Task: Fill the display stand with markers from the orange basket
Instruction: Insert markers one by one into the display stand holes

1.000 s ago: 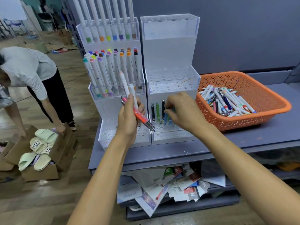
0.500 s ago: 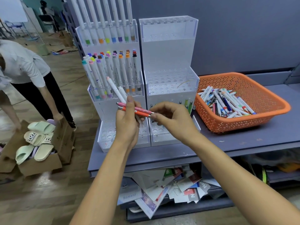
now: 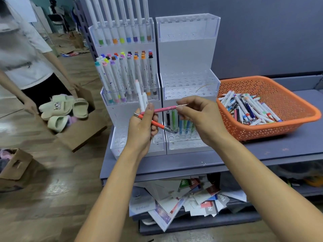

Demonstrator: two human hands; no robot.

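Two clear tiered display stands sit side by side on the shelf. The left stand [image 3: 129, 88] carries many colour-capped markers; the right stand [image 3: 189, 81] has only several pens [image 3: 180, 122] in its lowest tier. My left hand [image 3: 142, 130] grips a bundle: two white markers [image 3: 141, 96] pointing up and an orange pen [image 3: 157, 124] slanting down. My right hand [image 3: 197, 117] pinches the tip end of a pink pen [image 3: 164, 109], which lies level and still reaches into my left hand. The orange basket [image 3: 283, 130] at right holds a heap of markers [image 3: 250, 109].
A person [image 3: 24, 55] at left stoops over an open cardboard box of pale green slippers [image 3: 63, 109]. Another cardboard box [image 3: 15, 165] stands on the wooden floor. Loose booklets [image 3: 174, 201] are piled on the lower shelf under the grey shelf top [image 3: 244, 154].
My right hand left the lower tier, came up to my left hand and took the pink pen's tip, drawing it to the right. The person at left shifted by the box.
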